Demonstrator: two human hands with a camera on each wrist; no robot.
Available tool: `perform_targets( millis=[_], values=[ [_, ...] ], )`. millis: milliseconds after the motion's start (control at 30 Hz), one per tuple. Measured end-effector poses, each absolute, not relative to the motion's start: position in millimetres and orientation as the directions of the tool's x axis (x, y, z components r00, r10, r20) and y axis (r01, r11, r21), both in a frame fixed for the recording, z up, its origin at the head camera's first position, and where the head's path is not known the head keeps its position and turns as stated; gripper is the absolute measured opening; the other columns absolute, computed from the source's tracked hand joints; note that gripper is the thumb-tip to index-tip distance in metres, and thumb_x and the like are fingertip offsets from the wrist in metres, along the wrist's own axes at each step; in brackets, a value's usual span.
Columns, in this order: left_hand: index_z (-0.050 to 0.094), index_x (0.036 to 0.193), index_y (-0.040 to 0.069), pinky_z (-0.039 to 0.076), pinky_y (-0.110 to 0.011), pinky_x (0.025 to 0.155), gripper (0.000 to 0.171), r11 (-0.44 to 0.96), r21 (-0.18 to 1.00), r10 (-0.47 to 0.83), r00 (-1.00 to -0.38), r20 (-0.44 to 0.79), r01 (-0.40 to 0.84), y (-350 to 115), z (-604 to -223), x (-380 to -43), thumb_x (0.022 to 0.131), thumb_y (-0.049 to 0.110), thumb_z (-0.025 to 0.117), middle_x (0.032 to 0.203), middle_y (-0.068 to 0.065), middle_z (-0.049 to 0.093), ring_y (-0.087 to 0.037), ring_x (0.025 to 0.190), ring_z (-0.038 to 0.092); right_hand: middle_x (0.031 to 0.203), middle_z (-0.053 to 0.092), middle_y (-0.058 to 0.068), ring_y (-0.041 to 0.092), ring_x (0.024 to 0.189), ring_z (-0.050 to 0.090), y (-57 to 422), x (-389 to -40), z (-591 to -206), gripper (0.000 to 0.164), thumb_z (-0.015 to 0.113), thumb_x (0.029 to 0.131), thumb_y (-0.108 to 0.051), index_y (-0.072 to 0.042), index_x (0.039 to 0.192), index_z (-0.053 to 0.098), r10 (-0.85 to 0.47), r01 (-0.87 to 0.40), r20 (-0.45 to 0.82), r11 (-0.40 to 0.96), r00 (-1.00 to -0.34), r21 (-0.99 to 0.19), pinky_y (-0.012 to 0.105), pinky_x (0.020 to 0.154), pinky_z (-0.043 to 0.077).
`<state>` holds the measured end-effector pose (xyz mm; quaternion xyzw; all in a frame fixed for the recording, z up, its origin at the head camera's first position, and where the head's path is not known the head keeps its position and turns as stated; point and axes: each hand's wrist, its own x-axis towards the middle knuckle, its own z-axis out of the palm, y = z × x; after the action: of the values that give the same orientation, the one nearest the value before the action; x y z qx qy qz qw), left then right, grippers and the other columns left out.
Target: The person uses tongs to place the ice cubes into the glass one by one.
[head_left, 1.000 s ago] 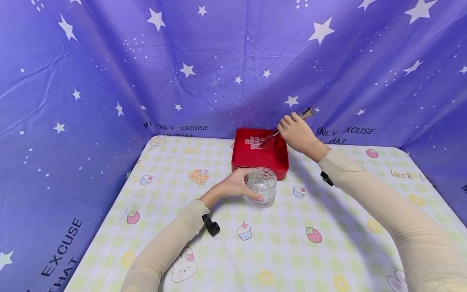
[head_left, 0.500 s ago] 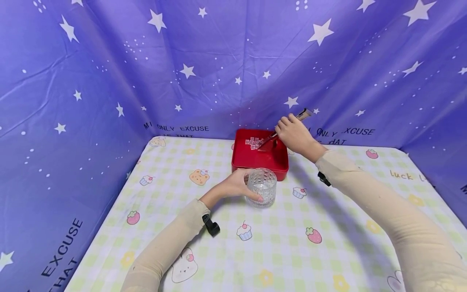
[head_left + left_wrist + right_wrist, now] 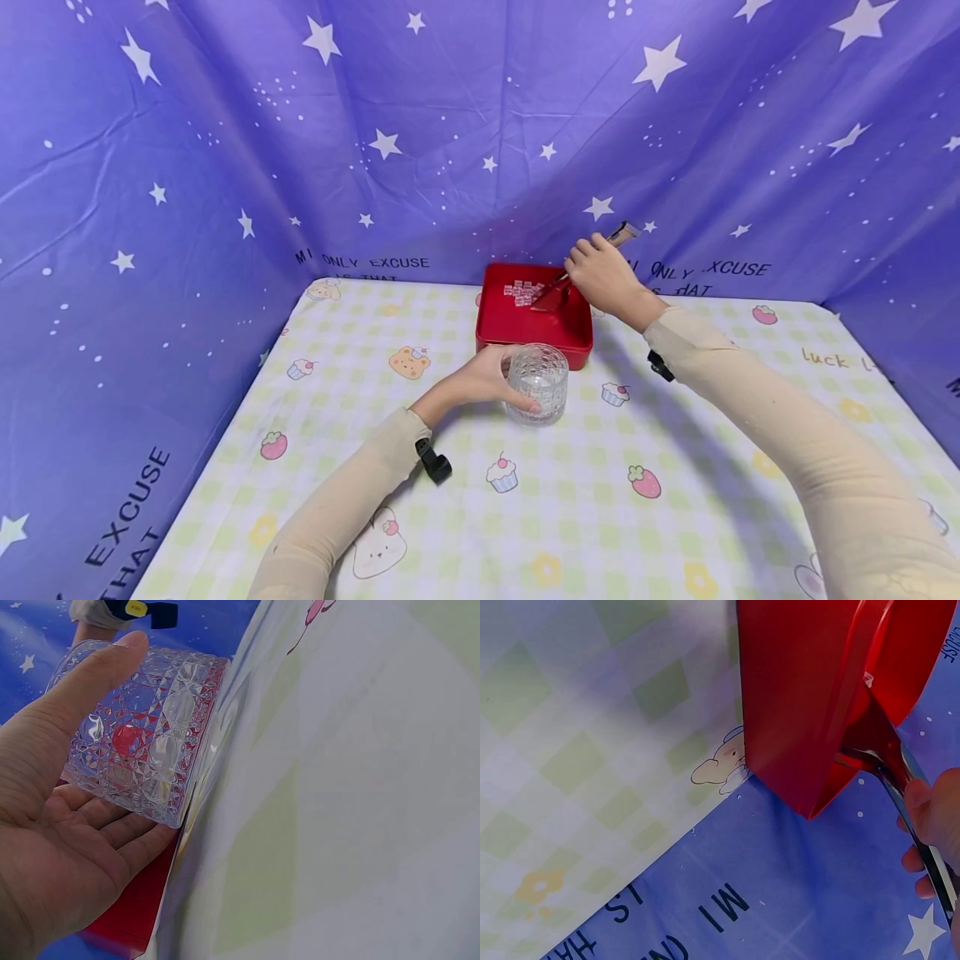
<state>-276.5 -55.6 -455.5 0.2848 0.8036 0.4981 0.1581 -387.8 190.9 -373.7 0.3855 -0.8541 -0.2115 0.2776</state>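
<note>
My left hand [image 3: 480, 377] holds a clear tumbler [image 3: 543, 387] with a cut pattern, standing upright on the cloth just in front of a red box [image 3: 498, 329]. In the left wrist view, the thumb lies along one side of the tumbler [image 3: 150, 727] and the fingers lie on the other. My right hand [image 3: 603, 273] grips the handle of a shiny metal scoop [image 3: 621, 234]. Its wide head [image 3: 874, 735] reaches down inside the open box, mirroring the red. Several small clear pieces [image 3: 522, 292] lie together in the box's back left part, beside the scoop's head.
A checked cloth [image 3: 585, 500] with cartoon prints covers the table. Behind it and at both sides hangs a purple curtain [image 3: 450, 100] with stars, close to the box's back wall. Dark straps sit on both wrists.
My right hand has shifted slightly left with the scoop, and the scoop's head has moved a little within the box. The left hand and tumbler stay in place.
</note>
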Motion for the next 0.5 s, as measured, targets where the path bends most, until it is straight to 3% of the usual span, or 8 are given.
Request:
perform_targets(
  millis=[500],
  values=[
    [0.060, 0.142, 0.018, 0.045, -0.033, 0.115, 0.083, 0.332, 0.894, 0.616, -0.787, 0.036, 0.302, -55.3, -454.4, -275.6, 0.068, 0.022, 0.097, 0.134, 0.005, 0.068, -0.009, 0.127, 0.059, 0.085, 0.069, 0.015, 0.034, 0.085, 0.056, 183.5, -384.7, -370.1, 0.020, 0.055, 0.094, -0.002, 0.001, 0.083, 0.071, -0.766, -0.541, 0.323, 0.628, -0.556, 0.560, 0.044, 0.083, 0.042]
  ],
)
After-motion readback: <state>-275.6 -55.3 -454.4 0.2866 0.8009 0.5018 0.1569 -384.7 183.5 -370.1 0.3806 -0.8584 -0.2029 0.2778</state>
